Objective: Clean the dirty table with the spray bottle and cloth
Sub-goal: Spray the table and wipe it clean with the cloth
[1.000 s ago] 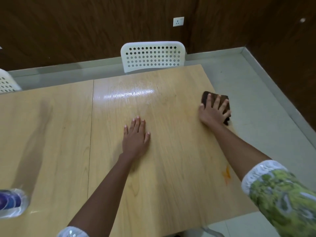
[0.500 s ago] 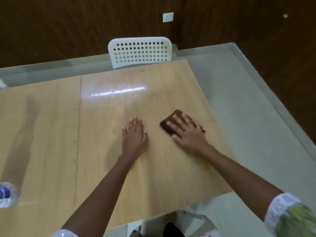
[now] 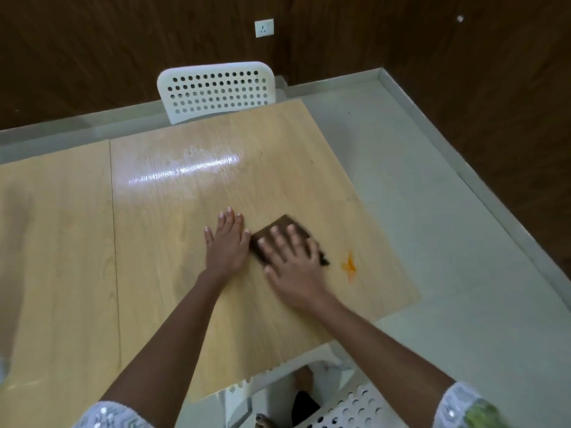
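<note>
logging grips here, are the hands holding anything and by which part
Nothing is gripped: right hand presses flat on the cloth's top; left hand lies flat on the table.

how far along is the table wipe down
Done: a wet sheen on the far half of the table suggests that part was sprayed or wiped. In hand: the right hand presses the dark cloth flat mid-table, while the left hand rests flat beside it. Left: the orange stain right of the cloth is unwiped.

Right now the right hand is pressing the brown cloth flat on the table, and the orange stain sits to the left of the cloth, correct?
Not quite. In the head view the right hand presses the brown cloth flat on the table, but the orange stain sits to its right.
</note>
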